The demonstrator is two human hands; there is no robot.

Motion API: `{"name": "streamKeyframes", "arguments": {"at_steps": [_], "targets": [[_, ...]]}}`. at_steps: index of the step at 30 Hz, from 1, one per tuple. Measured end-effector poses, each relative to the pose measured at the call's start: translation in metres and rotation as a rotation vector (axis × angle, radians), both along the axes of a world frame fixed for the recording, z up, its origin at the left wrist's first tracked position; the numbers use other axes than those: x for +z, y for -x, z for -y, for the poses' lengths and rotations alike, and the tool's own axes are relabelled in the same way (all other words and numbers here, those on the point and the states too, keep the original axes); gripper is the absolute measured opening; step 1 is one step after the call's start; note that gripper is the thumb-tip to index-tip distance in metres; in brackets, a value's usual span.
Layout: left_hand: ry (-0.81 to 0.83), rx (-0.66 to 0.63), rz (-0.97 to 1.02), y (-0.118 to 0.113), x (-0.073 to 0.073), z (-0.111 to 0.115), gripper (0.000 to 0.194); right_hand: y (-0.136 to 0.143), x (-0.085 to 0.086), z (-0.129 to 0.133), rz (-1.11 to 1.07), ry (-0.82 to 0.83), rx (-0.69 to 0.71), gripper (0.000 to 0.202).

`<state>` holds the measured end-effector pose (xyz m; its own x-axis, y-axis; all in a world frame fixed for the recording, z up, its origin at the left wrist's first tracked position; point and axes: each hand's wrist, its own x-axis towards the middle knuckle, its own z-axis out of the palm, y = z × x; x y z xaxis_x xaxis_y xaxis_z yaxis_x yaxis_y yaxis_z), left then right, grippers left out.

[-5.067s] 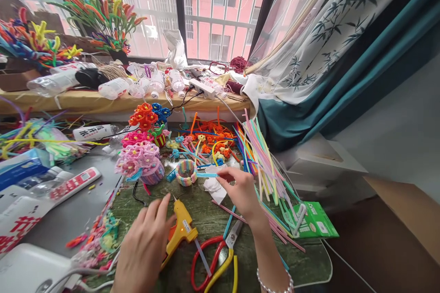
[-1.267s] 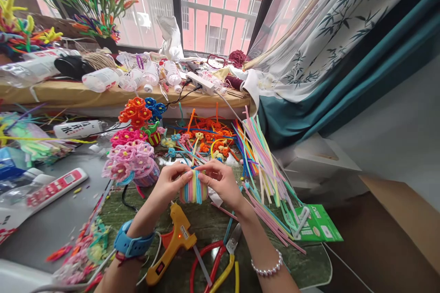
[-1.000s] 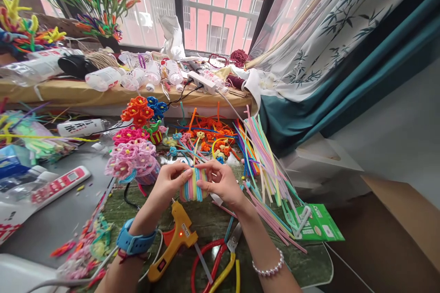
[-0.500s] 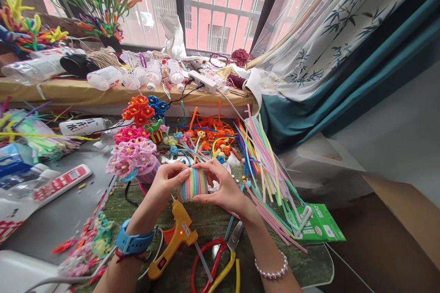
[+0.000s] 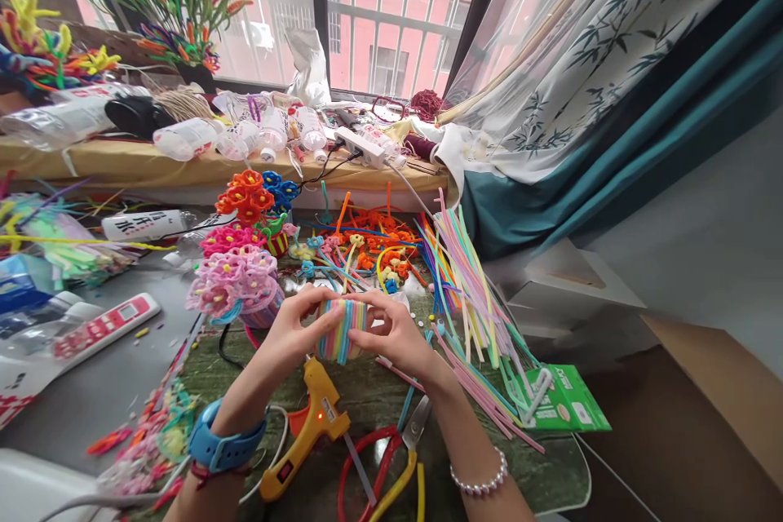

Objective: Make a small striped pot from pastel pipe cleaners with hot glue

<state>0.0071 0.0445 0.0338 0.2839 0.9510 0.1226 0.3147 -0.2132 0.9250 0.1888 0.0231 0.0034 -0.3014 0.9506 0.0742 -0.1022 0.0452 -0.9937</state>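
Between my two hands is a small roundish piece wrapped in striped pastel pipe cleaners (image 5: 342,333), in pink, yellow and blue. My left hand (image 5: 304,322) grips its left side, thumb across the front. On the right side, my right hand (image 5: 395,336) pinches it with thumb and fingers. Just below lies a yellow glue gun (image 5: 318,424), its red light on and a glue stick poking from its back. Scissors (image 5: 391,465) with red and yellow handles rest beside it, under my right forearm.
Pipe-cleaner flowers (image 5: 236,281) stand at the left of the green board. Loose pastel pipe cleaners (image 5: 468,294) spread to the right, near a green packet (image 5: 568,398). Orange flower pieces (image 5: 379,230) lie behind my hands. Plastic bottles (image 5: 187,139) line the sill.
The striped piece has been turned slightly in my hands, and my right thumb now sits higher on its front. My left wrist has shifted a little leftward.
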Motion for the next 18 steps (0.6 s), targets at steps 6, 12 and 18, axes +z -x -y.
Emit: {"name": "streamKeyframes", "arguments": {"at_steps": [6,12,18], "targets": [[-0.011,-0.092,-0.076,0.0046,-0.0003,0.0005,0.035,-0.0005,0.0022,0.0010,-0.032,0.021,0.007,0.046],[-0.065,-0.072,-0.164,-0.0015,-0.0014,0.0000,0.026,-0.0005,0.0043,0.0019,0.023,-0.018,-0.034,0.043],[-0.072,-0.072,-0.188,-0.0053,-0.0027,0.0024,0.022,0.0023,-0.0022,0.0020,-0.024,-0.036,-0.048,0.047]]}}
